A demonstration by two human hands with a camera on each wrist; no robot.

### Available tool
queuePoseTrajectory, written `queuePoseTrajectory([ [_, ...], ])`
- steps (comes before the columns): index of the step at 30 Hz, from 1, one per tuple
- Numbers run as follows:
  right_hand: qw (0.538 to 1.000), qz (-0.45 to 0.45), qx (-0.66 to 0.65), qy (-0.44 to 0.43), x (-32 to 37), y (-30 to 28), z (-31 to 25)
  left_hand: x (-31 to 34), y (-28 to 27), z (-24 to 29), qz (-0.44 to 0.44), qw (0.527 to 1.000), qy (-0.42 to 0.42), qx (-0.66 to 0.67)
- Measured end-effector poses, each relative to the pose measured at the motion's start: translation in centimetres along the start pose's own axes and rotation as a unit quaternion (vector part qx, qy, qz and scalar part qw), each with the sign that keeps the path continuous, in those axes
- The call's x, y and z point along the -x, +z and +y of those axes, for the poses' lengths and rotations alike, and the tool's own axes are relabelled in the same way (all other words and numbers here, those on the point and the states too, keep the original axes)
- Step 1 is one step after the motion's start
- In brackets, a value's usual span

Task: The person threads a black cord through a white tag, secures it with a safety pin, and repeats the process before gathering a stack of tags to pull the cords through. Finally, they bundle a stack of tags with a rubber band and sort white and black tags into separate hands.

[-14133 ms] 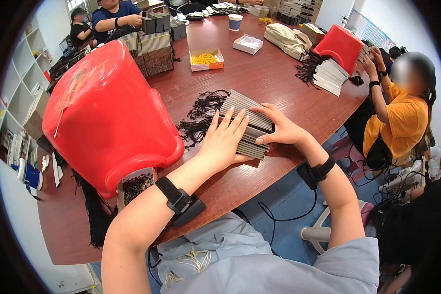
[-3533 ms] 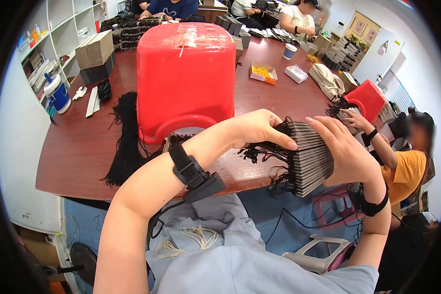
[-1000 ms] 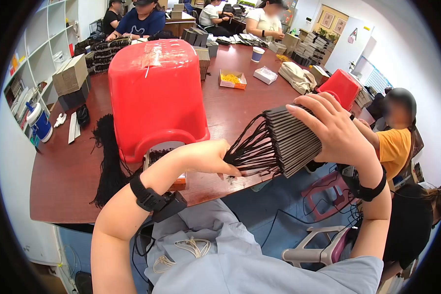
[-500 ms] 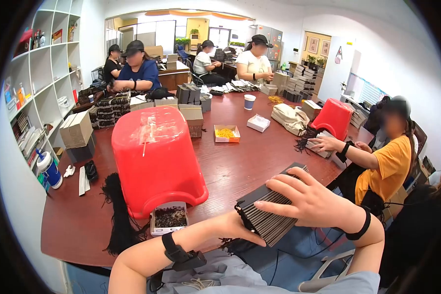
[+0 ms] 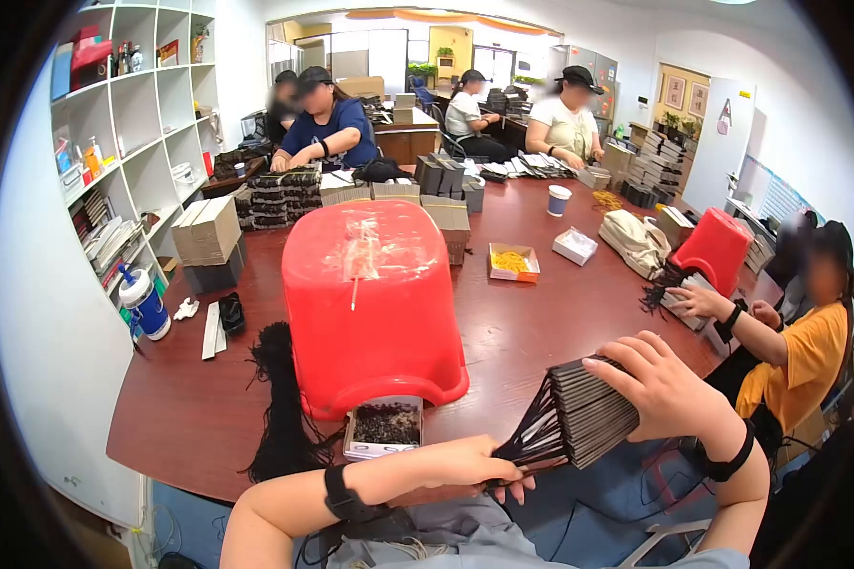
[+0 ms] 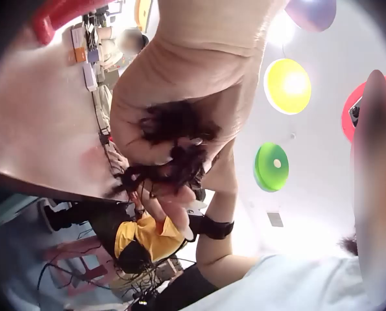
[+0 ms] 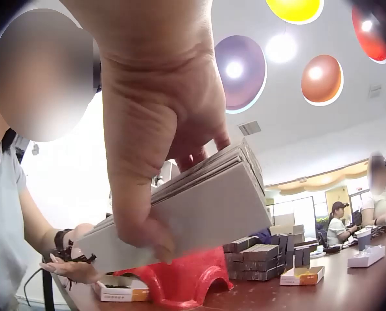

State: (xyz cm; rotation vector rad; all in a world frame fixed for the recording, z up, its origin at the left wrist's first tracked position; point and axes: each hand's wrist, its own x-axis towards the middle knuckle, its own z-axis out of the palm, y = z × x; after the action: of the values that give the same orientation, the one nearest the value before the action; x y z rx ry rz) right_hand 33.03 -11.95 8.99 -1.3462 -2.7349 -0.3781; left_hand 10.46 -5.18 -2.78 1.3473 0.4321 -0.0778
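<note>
My right hand (image 5: 662, 387) grips a thick stack of thin grey pieces (image 5: 593, 412) from its right side, above the table's front edge. In the right wrist view the thumb of that hand (image 7: 144, 149) lies across the pale face of the outermost piece (image 7: 212, 207). Black cords (image 5: 531, 436) run from the stack's left side, drawn together into my left hand (image 5: 479, 465). The left wrist view shows my left hand (image 6: 180, 97) curled round the bunched black cord ends (image 6: 173, 123), with loose ends hanging out.
An upturned red tub (image 5: 370, 303) stands on the table (image 5: 199, 408), a small box of dark bits (image 5: 386, 427) at its front and a black cord bundle (image 5: 285, 408) to its left. Farther back are a box of yellow bands (image 5: 513, 263), a paper cup (image 5: 558, 199) and several seated people.
The stack has tilted and moved right in the head view, and its cords now stretch out between it and my left hand, which has drawn away from the pieces. The head view has shifted.
</note>
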Motion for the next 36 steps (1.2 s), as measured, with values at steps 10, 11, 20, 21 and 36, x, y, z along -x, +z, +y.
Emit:
queuePoseTrajectory([
  [10,0.996,0.034,0.045,0.074,-10.4,0.5,10.1,9.7,-2.3,-4.2,0.243,0.939,0.147,-0.193],
  [11,0.991,0.013,0.017,0.133,-11.4,1.0,11.5,10.5,-2.3,-4.8,0.253,0.928,0.159,-0.224],
  [20,0.875,-0.111,-0.194,0.430,-5.3,23.0,20.4,15.7,-0.2,-8.4,0.362,0.898,0.189,-0.163],
  [21,0.875,-0.102,-0.177,0.438,-5.4,23.2,19.4,16.1,-0.1,-8.5,0.368,0.895,0.187,-0.168],
  [36,0.896,-0.023,-0.156,0.415,-2.0,25.0,18.7,21.0,0.0,-8.6,0.519,0.837,0.131,-0.112],
])
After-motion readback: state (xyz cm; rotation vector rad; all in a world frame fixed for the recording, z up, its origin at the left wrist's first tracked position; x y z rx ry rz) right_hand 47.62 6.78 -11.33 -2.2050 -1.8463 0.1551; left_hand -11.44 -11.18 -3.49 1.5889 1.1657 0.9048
